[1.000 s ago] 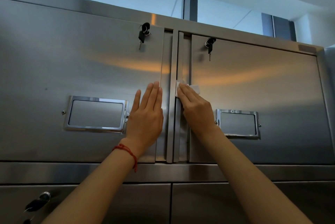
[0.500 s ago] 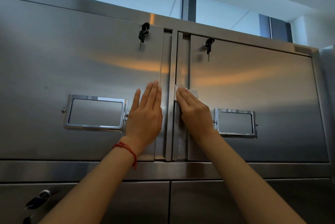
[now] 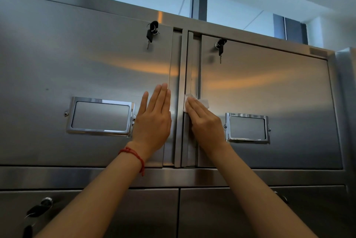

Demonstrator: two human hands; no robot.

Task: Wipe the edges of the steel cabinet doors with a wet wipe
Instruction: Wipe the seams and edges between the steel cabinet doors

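Your right hand (image 3: 207,122) presses the wipe (image 3: 194,101) with straight fingers against the inner edge of the right door (image 3: 269,91), just beside the centre post (image 3: 183,93), while your left hand (image 3: 154,120) lies flat and open on the left door (image 3: 77,64) with its fingertips near that door's edge and a red string (image 3: 134,154) round the wrist. A label frame (image 3: 100,116) sits left of the left hand and another frame (image 3: 247,128) right of the right hand, and keys (image 3: 152,32) hang from a lock near the top of each door.
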